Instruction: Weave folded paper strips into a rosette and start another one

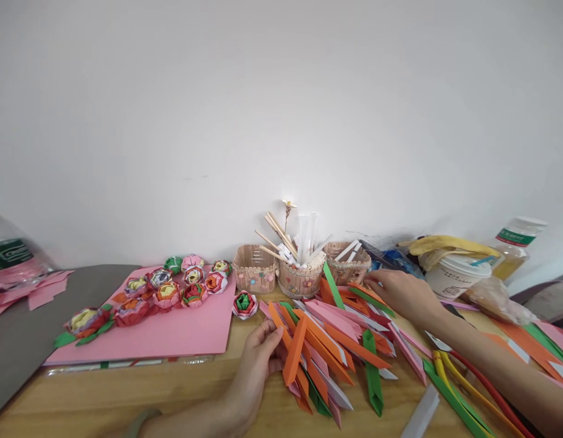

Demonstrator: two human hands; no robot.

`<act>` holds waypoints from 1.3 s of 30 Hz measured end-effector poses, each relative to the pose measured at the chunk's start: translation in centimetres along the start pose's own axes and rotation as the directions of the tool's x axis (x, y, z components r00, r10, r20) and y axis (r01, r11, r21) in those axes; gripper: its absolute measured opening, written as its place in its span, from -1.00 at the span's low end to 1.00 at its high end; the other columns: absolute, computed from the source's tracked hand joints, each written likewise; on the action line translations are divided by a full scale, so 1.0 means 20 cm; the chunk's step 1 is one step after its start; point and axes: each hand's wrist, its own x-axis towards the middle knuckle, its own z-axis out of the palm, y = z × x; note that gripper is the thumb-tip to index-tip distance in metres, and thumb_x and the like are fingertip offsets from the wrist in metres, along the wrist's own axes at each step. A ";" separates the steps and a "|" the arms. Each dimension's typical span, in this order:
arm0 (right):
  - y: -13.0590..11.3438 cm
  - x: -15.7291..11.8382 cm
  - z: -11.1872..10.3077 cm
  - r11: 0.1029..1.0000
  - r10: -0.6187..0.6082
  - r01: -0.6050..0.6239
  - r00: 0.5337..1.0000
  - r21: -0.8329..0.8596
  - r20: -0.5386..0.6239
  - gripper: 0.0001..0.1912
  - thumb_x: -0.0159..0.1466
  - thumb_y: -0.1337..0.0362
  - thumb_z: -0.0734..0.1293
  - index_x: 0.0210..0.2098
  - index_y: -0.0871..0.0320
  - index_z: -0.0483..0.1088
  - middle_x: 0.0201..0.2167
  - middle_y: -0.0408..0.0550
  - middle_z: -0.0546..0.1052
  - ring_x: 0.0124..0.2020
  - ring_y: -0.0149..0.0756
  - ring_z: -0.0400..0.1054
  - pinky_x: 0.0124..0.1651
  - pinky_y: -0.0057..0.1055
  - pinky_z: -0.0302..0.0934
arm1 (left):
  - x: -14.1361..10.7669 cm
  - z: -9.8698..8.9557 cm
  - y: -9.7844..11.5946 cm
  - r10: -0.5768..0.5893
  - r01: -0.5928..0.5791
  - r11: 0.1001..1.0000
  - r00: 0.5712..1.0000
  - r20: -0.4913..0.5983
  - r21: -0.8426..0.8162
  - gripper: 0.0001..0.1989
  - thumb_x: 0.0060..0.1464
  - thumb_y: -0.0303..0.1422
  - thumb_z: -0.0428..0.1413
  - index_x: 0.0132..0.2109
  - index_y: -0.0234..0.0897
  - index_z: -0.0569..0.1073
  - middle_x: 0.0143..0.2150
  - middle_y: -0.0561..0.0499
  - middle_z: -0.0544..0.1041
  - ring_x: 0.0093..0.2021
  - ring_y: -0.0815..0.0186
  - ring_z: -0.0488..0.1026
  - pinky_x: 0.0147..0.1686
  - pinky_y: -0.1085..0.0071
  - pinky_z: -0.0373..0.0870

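L hand (254, 371): fingers curled at left edge of folded paper strips (327, 344). R hand (395, 295): fingers nr far-right edge. Grip: can't tell, both.

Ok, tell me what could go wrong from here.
The white lidded cup with a blue straw stands just beyond the right forearm, so a bump might tip it. Folded orange, pink and green paper strips overlap in a loose heap at the left hand, so pulling one could crease or scatter others.

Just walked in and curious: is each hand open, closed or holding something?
Left hand: partly closed at the folded paper strips; firm grip cannot be told.
Right hand: partly curled near the right-hand basket; cannot tell if holding anything.
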 end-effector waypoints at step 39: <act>-0.39 -0.21 0.16 0.774 -0.494 0.579 0.806 0.258 -0.327 -0.61 0.09 0.52 0.13 -0.13 0.15 0.36 -0.09 0.08 0.42 -0.08 -0.17 0.33 -0.15 -0.27 0.28 | -0.01 0.02 0.03 -0.011 0.004 0.998 0.993 -0.117 -0.065 -0.78 -0.09 -0.25 0.16 -0.38 -0.29 0.33 -0.54 0.11 0.37 -0.57 0.44 0.31 -0.46 0.44 0.33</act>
